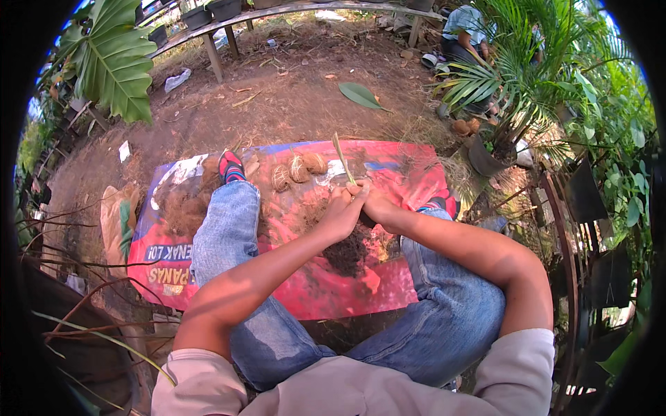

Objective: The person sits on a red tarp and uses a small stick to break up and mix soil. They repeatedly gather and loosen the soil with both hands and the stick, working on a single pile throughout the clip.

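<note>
My left hand (339, 212) and my right hand (381, 207) meet in front of me, fingers pinched around the lower end of a slender plant stem (341, 158). The stem tilts up and away, pale brown at its top and greener by my fingers. Part of a black object (367, 220) shows under my right hand; what it is I cannot tell. Below the hands, dark soil (346, 254) lies heaped on a red printed banner sheet (312, 291). Beyond them sit three string-wrapped fibre balls (297, 169) in a cluster.
Loose brown coconut fibre (182, 208) covers the banner's left side, by a crumpled brown paper bag (117, 223). A large green leaf (360, 95) lies on bare earth. To the right stands a potted palm (489, 156), with a person (464, 31) crouching behind it. A wooden bench (213, 57) holds pots.
</note>
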Action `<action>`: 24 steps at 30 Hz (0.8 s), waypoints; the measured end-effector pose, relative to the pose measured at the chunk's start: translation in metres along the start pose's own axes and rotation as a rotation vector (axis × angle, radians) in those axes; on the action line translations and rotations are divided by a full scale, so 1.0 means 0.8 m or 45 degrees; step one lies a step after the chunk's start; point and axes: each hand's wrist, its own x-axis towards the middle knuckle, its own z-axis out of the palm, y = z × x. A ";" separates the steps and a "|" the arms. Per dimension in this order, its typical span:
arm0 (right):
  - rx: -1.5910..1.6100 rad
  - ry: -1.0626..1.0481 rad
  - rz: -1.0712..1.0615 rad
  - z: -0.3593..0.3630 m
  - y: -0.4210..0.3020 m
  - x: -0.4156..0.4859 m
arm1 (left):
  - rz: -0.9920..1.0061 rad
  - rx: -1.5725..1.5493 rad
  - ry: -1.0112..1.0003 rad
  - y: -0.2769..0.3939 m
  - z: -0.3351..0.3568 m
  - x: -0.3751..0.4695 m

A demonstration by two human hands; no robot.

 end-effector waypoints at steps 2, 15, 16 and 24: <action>-0.178 0.069 -0.067 0.007 0.002 -0.011 | 0.003 -0.128 -0.191 0.001 -0.016 -0.010; -0.237 0.261 0.070 0.128 -0.006 0.007 | -0.538 -0.788 -0.125 -0.039 -0.068 -0.042; -0.187 0.250 0.094 0.139 -0.005 -0.001 | -0.512 -0.787 -0.127 -0.045 -0.071 -0.045; 0.183 0.317 0.258 0.149 0.027 -0.020 | -0.538 -0.596 -0.281 -0.054 -0.063 -0.046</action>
